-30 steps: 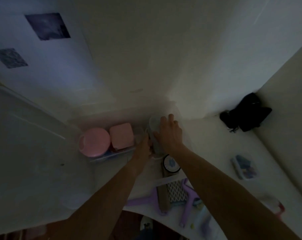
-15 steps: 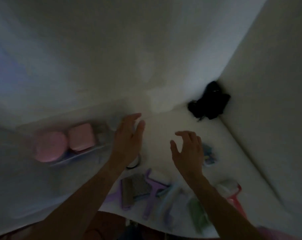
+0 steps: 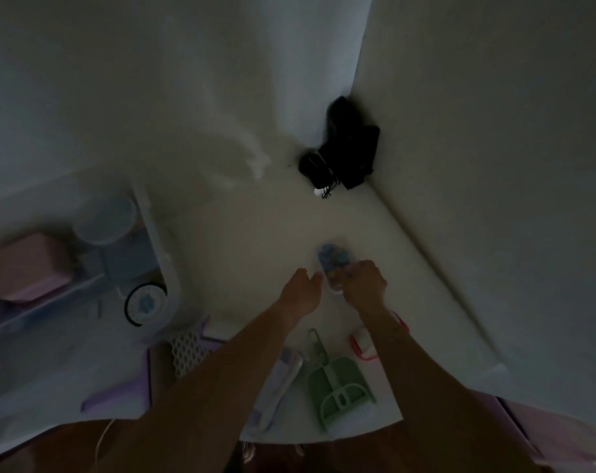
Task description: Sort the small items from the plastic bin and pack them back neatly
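Half a second ago both your hands hung spread above the table; a second ago they were together at the plastic bin [image 3: 160, 254]. Now they have come down onto the small clear case [image 3: 332, 262] of blue bits, so you have turned from the bin to the next loose item to sort.

Your right hand [image 3: 365, 283] curls its fingers round the near end of the case, gripping it. Your left hand [image 3: 301, 290] sits just beside it, fingers loosely extended and nearly straight, their tips touching or almost touching the case's left edge; the dim light hides which.

The case lies on the white table [image 3: 255, 240], its far end beyond your fingertips. The bin stands well to the left of your left hand, pink boxes [image 3: 27, 268] inside. The green dustpan [image 3: 337, 380] lies behind your wrists.
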### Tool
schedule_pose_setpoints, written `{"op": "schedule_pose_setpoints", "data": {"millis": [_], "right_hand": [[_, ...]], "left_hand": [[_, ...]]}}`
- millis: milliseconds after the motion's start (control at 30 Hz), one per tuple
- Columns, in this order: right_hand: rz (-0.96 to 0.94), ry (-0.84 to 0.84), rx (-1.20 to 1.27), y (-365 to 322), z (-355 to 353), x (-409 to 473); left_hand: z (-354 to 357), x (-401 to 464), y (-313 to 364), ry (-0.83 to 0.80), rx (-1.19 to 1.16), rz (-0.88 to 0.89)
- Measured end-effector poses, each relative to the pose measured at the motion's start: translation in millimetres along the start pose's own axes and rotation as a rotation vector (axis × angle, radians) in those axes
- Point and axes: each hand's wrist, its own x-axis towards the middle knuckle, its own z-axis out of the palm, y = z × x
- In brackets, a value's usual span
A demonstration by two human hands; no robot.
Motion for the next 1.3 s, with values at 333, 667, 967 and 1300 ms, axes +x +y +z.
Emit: {"op": "schedule_pose_setpoints", "data": {"millis": [333, 667, 967, 1300], "right_hand": [[-0.279, 0.023, 0.509, -106, -38, -132], [-0.349, -0.353, 0.348, -231, 73, -247], [-0.228, -0.485, 0.309, -260, 157, -284], [-0.122, -0.281, 0.174, -293, 240, -273]], "left_hand": [[-111, -110, -3, 0.262, -0.419, 0.383], [-289, -185, -104, 0.546, -0.453, 0.199], [-333, -171, -182, 0.570, -0.344, 0.097], [-371, -113, -215, 0.390, -0.848, -0.197]]}}
